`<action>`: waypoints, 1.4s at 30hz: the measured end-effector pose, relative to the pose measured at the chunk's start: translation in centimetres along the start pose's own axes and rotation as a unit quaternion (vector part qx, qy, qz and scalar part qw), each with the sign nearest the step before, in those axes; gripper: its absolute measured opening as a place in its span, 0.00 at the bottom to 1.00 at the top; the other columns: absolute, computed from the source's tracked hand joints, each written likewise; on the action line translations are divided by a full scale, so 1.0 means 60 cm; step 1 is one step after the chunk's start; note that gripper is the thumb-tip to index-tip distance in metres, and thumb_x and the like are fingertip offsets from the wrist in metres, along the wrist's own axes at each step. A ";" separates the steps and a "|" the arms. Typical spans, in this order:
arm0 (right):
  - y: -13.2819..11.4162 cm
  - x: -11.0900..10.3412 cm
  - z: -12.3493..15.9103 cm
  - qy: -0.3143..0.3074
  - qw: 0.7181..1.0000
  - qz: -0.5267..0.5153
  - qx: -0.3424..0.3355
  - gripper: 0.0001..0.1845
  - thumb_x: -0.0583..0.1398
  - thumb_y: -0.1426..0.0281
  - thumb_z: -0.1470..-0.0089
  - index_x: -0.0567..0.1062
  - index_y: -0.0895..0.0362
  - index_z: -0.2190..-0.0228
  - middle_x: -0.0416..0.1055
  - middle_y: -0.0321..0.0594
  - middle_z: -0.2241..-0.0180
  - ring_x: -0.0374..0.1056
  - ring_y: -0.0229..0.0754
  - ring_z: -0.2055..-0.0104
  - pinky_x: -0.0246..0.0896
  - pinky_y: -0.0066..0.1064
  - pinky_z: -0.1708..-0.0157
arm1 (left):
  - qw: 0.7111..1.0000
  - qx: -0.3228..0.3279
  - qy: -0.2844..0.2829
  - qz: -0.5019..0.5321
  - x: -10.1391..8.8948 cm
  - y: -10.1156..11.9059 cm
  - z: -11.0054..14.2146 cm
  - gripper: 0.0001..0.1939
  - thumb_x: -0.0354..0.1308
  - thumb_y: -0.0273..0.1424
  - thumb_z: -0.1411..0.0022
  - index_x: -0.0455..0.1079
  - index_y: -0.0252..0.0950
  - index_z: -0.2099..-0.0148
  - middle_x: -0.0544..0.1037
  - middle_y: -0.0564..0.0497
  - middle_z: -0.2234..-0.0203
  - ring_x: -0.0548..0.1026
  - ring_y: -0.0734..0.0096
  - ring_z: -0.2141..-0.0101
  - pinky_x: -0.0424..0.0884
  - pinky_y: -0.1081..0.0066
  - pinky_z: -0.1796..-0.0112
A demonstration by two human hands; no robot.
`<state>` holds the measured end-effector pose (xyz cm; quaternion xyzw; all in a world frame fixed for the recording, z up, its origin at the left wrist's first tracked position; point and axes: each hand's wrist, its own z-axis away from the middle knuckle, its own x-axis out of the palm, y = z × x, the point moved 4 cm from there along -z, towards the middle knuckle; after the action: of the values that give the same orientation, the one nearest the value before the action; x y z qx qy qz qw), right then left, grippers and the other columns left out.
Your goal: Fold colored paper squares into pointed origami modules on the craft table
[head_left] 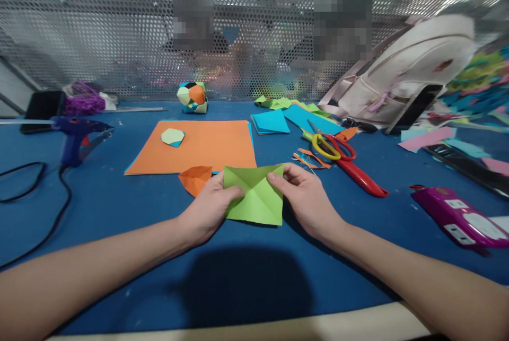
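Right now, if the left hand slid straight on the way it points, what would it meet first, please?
The left hand points up and right across the green paper it pinches. Beyond that, it would probably meet the right hand's fingertips first, though depth is hard to judge.

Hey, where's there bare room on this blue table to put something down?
Bare blue table lies between the glue gun and the orange sheet, and between the red cutter and the purple power strip. The right side by the backpack and scissors is crowded.
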<state>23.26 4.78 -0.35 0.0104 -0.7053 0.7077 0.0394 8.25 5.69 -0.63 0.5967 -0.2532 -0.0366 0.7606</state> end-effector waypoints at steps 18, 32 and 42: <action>-0.010 0.001 0.011 -0.022 0.996 0.080 -0.021 0.12 0.56 0.62 0.47 0.77 0.53 0.66 0.73 0.34 0.69 0.66 0.40 0.66 0.59 0.30 0.66 | 0.999 -0.019 0.015 0.025 -0.002 -0.006 -0.002 0.12 0.56 0.23 0.50 0.73 0.37 0.62 0.78 0.53 0.71 0.75 0.69 0.70 0.68 0.71 0.67; -0.006 0.002 0.007 -0.007 0.997 0.054 -0.050 0.10 0.61 0.62 0.52 0.72 0.56 0.69 0.68 0.34 0.72 0.62 0.35 0.71 0.58 0.26 0.72 | 0.998 -0.025 0.016 -0.046 -0.005 -0.005 0.002 0.06 0.55 0.27 0.49 0.68 0.36 0.66 0.72 0.57 0.77 0.69 0.75 0.74 0.64 0.75 0.71; -0.015 -0.002 0.009 0.009 0.995 0.088 -0.037 0.11 0.57 0.61 0.49 0.72 0.56 0.73 0.61 0.31 0.78 0.53 0.31 0.78 0.50 0.25 0.78 | 0.994 -0.009 -0.009 -0.109 -0.002 -0.002 0.004 0.05 0.52 0.28 0.47 0.66 0.36 0.66 0.70 0.56 0.75 0.67 0.75 0.73 0.62 0.73 0.70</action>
<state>23.42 4.22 0.55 -0.0595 -0.7286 0.6822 -0.0160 8.11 5.50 -0.76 0.6136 -0.1930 -0.1272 0.7550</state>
